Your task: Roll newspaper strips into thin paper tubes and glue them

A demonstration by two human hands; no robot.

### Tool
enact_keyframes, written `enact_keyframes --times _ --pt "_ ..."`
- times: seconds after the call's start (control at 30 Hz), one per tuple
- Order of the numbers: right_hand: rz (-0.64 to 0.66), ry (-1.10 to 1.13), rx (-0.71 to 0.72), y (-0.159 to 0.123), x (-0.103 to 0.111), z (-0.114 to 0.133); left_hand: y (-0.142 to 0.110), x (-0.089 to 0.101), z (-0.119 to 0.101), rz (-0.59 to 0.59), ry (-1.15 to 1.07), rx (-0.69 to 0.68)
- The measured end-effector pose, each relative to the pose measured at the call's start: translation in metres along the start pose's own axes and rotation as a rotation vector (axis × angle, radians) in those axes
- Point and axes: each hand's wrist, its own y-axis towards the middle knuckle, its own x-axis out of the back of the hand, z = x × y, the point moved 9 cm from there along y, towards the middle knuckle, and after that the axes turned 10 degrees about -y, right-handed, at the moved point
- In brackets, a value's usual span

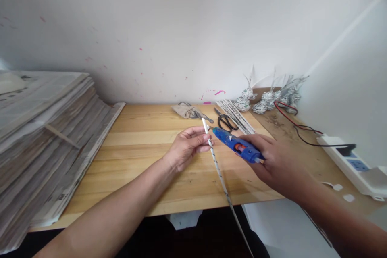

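My left hand (192,145) pinches a long thin rolled-paper stick (219,175) near its white upper end, between thumb and fingers. The stick slants down over the table's front edge and out of the picture at the bottom. Wrapped in my right hand (267,157) is a blue glue gun (234,144), its nozzle aimed left at the stick's upper end. The nozzle is very close to the stick; whether it touches, I cannot tell. Just beyond my hands lie black-handled scissors (226,122) and a crumpled grey-beige cloth (186,111).
Stacked newspapers (54,141) rise on the left. Several rolled-paper sticks (237,117) lie beside the scissors. Woven paper figures (263,100) stand at the back right. A white power strip (347,165) with a red-and-black cord (308,129) rests on the right. The wooden table (139,129) meets a white wall.
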Motion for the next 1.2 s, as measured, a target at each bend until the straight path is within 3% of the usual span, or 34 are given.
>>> enact_keyframes --times 0.27,0.37,0.5,0.7,0.8,0.97,1.2 --pt "-0.025 0.001 0.024 0.001 0.006 0.006 0.001 0.0 0.0 0.002 0.015 -0.003" --pt "-0.032 -0.047 0.014 -0.002 0.006 -0.002 0.001 0.001 -0.002 -0.003 0.012 -0.007" --pt "-0.026 -0.216 -0.07 -0.014 0.007 -0.044 0.001 0.002 -0.003 -0.008 0.014 -0.012" --pt "0.108 -0.534 -0.309 -0.058 -0.001 -0.15 0.0 0.003 -0.004 -0.016 0.024 -0.006" --pt "0.166 -0.611 -0.263 -0.076 -0.014 -0.18 -0.001 0.003 -0.004 -0.022 0.029 0.005" --pt "0.223 -0.711 -0.264 -0.087 -0.033 -0.199 -0.002 0.003 -0.003 -0.023 0.045 0.027" --pt "0.34 -0.689 -0.299 -0.086 -0.048 -0.19 -0.002 0.004 -0.002 -0.011 0.048 0.039"
